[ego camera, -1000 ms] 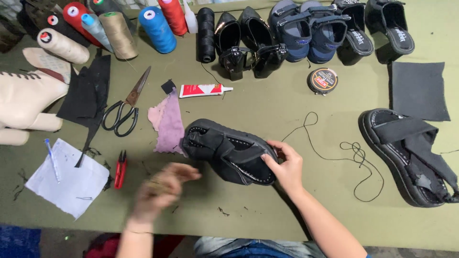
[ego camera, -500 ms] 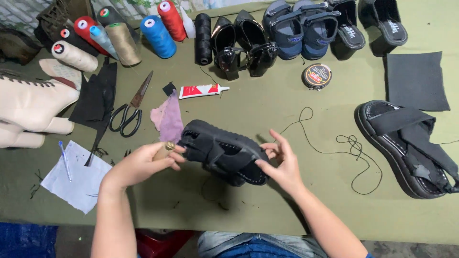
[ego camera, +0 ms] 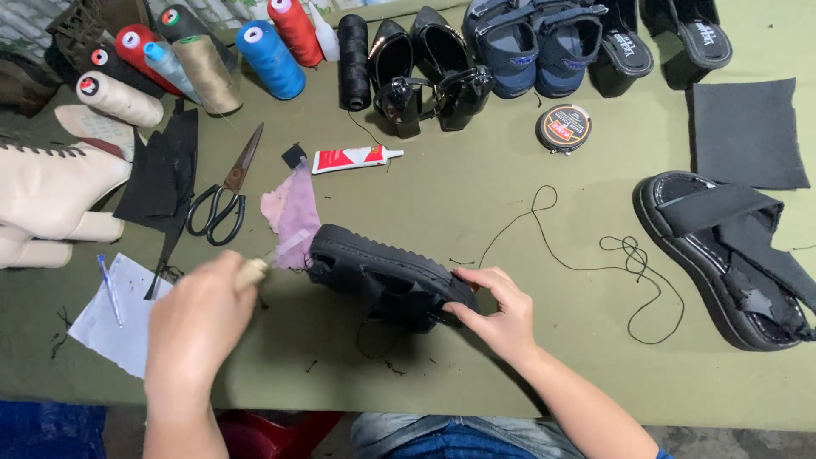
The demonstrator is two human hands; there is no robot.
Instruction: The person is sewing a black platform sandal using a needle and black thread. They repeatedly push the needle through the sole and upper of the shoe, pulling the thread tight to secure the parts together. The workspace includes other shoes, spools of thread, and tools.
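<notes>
We note an olive cloth-covered tabletop (ego camera: 476, 195), thread-littered; right hand (ego camera: 501, 310) fingers clamp the black sandal (ego camera: 382, 272), left hand (ego camera: 200, 319) fingers grip a wooden-handled tool (ego camera: 252, 273).

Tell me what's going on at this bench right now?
A person is working on a black sandal held on its side on the green table. The right hand grips its heel end; the left hand holds a small wooden-handled tool near the toe. Black thread trails to the right. The other sandal, scissors and glue tube lie nearby.
</notes>
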